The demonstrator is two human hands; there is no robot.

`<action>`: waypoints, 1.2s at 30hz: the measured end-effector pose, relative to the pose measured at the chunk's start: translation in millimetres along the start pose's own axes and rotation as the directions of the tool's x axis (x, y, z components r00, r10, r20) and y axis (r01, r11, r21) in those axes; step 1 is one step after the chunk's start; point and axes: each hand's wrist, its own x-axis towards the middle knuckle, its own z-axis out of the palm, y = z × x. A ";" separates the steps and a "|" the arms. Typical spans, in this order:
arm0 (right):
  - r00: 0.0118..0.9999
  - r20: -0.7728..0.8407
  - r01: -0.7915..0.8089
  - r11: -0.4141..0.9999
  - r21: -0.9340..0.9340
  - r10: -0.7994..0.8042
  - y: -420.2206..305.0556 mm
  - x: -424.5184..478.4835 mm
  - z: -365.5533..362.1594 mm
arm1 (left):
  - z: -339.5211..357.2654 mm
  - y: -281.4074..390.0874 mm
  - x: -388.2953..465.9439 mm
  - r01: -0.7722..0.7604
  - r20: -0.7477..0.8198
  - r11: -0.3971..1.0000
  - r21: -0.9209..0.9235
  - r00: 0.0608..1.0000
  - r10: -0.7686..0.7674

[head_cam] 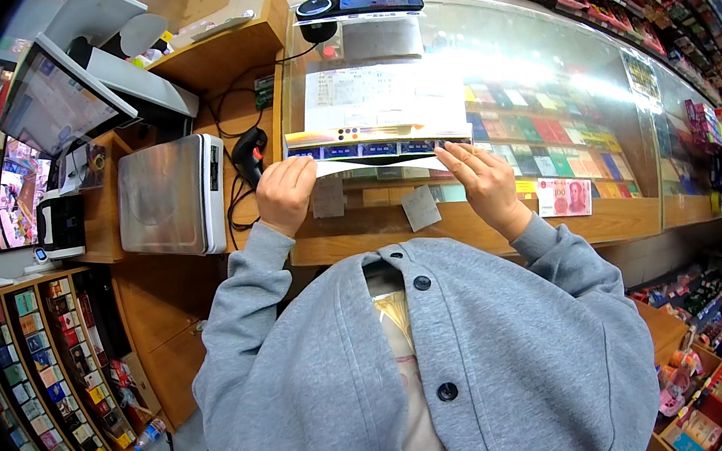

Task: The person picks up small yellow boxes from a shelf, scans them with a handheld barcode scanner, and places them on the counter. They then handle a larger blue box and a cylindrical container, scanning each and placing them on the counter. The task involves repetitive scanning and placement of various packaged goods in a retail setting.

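In front of me on the glass counter is a long, narrow carton (384, 132), its side facing me open. A row of several dark blue packs (379, 148) shows inside it. A white flap (381, 164) bends out along the near edge. My left hand (288, 193) grips the carton's left end, fingers curled at the flap. At the other end, my right hand (481, 178) has its fingertips on the flap and the packs' edge, with the thumb hidden. Printed paper sheets (359, 95) lie just beyond the carton.
A barcode scanner (251, 156) and a flat-topped scale (164, 198) sit left, near a tilted monitor (62, 92). A black device with a screen (369, 3) stands at the back. Right of my hand lies a red banknote (564, 196); a paper slip (421, 208) is at the front edge.
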 end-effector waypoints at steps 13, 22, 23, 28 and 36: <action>0.967 0.254 -0.033 0.995 0.099 0.007 -11.3 59.2 -0.3 | 7.9 35.3 62.9 0.043 0.261 0.991 -0.123 0.965 -0.009; 0.991 0.048 0.122 0.992 0.017 -0.122 -19.7 41.1 23.4 | 19.0 33.4 43.2 -0.142 0.071 0.986 -0.092 0.986 0.149; 0.989 0.014 0.144 0.989 -0.015 -0.144 -22.5 35.4 24.0 | 19.4 36.3 37.4 -0.176 0.005 0.980 -0.095 0.984 0.177; 0.978 0.206 0.033 0.999 0.007 -0.034 -16.3 17.1 1.1 | 8.3 21.8 9.1 -0.072 0.127 0.996 -0.059 0.989 0.079; 0.938 0.343 0.093 0.986 -0.140 -0.039 -12.1 -18.8 21.0 | 31.9 9.2 -29.2 -0.114 0.250 0.993 0.010 0.962 0.108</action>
